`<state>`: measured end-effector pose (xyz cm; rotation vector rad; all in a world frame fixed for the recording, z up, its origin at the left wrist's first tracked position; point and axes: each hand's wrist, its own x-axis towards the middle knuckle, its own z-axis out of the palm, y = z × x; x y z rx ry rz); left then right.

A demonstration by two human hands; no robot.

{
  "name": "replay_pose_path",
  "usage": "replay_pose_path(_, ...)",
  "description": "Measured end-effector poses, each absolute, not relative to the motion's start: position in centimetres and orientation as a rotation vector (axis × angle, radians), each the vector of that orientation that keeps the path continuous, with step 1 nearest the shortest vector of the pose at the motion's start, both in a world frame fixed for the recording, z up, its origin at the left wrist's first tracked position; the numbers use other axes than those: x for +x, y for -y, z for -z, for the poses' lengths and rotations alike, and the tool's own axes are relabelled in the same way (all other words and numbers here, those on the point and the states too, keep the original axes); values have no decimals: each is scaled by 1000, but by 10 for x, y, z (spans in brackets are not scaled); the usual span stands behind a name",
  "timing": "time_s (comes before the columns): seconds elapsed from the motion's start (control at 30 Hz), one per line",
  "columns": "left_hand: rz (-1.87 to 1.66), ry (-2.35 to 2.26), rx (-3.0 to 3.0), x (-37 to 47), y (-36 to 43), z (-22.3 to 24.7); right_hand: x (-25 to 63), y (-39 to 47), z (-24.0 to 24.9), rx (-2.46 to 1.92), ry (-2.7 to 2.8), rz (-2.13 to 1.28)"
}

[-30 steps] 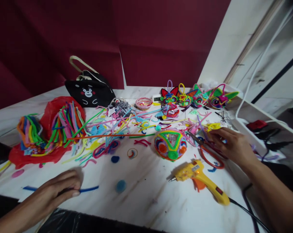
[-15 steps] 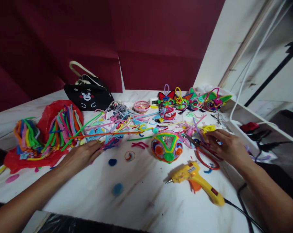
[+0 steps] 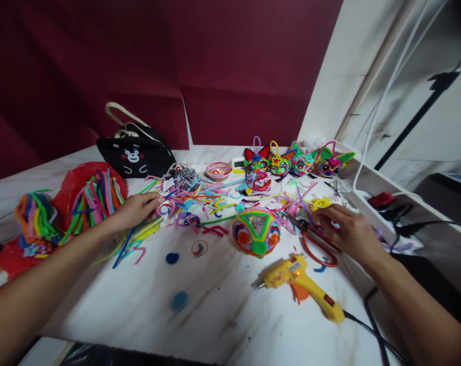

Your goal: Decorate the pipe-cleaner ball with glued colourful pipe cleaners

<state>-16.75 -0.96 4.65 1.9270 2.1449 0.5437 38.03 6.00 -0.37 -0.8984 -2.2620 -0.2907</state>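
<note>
My left hand (image 3: 138, 209) reaches into a loose heap of pipe cleaner scraps (image 3: 200, 195). Its fingers are drawn together at a pink and lilac curl, and what they grip I cannot make out. Below that wrist lie yellow, blue and pink pipe cleaners (image 3: 148, 230). My right hand (image 3: 343, 229) hovers over or rests on the scraps at the right, fingers bent and apart, holding nothing I can see. Close beside it are orange-handled scissors (image 3: 317, 249). Between the hands sits a colourful pipe cleaner animal head (image 3: 256, 233) with a green nose and orange eyes.
A yellow glue gun (image 3: 301, 282) lies in front, its cord trailing right. Blue felt discs (image 3: 180, 301) dot the tabletop. Bundled pipe cleaners (image 3: 96, 198) rest on red plastic at left. Several finished heads (image 3: 327, 165) and a black bag (image 3: 135, 157) stand behind.
My left hand has moved up and slightly left across the scraps. Yellow, blue and pink pieces now lie spread below its wrist. My right hand stays by the scissors; the view has shifted slightly.
</note>
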Motion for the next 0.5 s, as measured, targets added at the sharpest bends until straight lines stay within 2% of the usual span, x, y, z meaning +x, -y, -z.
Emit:
replay_pose_path(0.23,-520,-2088,1541,-167,1,-40,379,-60,3,-889,2263,303)
replay_pose_path(0.5,-602,-2163,1440,-173,-5,-39,380,-61,6,-900,2259,296)
